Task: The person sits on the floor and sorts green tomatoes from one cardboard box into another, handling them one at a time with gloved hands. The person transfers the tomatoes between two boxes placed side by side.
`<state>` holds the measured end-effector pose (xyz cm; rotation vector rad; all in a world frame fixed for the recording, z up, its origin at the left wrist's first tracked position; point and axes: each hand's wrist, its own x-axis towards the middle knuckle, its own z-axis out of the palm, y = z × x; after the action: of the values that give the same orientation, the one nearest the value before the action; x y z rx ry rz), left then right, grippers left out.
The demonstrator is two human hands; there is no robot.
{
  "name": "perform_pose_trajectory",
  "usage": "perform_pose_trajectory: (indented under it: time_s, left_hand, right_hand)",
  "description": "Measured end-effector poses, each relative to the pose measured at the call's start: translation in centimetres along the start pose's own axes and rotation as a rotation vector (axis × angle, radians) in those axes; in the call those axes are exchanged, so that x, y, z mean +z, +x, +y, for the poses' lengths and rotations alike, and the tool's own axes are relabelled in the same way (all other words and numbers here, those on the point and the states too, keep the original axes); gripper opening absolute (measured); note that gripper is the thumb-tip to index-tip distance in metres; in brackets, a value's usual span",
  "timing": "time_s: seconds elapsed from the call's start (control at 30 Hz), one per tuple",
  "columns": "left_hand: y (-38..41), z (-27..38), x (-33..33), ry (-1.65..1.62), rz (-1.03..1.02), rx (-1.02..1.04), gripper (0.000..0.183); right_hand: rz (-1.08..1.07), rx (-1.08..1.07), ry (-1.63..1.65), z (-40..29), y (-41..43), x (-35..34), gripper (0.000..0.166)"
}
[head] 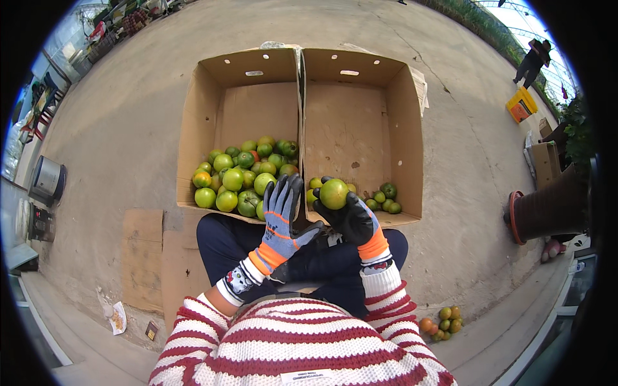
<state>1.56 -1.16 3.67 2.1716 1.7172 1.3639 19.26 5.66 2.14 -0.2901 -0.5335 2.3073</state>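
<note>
My right hand (355,217), in a black-palmed work glove with an orange cuff, holds a green tomato (333,194) above the near edge of the right cardboard box (345,125). My gloved left hand (285,212) has its fingers stretched and its thumb apart, with nothing in it, over the near edge of the left cardboard box (258,108). A heap of mostly green tomatoes (233,179) fills the near half of that left box. A few small green tomatoes (379,196) lie in the near part of the right one, some partly hidden behind my right hand.
Several reddish and green tomatoes (444,324) lie on the floor at my right. Flat cardboard (142,260) is at my left. A large plant pot (548,212) and a yellow bucket (521,104) stand to the right, with a person (532,62) beyond.
</note>
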Motion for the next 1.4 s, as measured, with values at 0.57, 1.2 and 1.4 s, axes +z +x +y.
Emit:
perform_pose_trajectory:
  time_s: [0.57, 1.2, 1.4]
  left_hand:
    - [-3.5, -12.6, -6.2, 0.345, 0.367, -0.311, 0.066]
    - [-6.4, -21.2, -6.6, 0.493, 0.284, -0.484, 0.055]
    - [-7.9, -18.1, -9.3, 0.484, 0.255, -0.447, 0.058]
  right_hand:
    - [0.028, 0.129, -0.828, 6.2, -0.4, 1.5, 0.049]
    - [0.957, -0.183, -1.318, -8.9, -1.0, -17.3, 0.048]
    - [0.891, 0.397, -2.299, -11.6, 2.4, -22.0, 0.057]
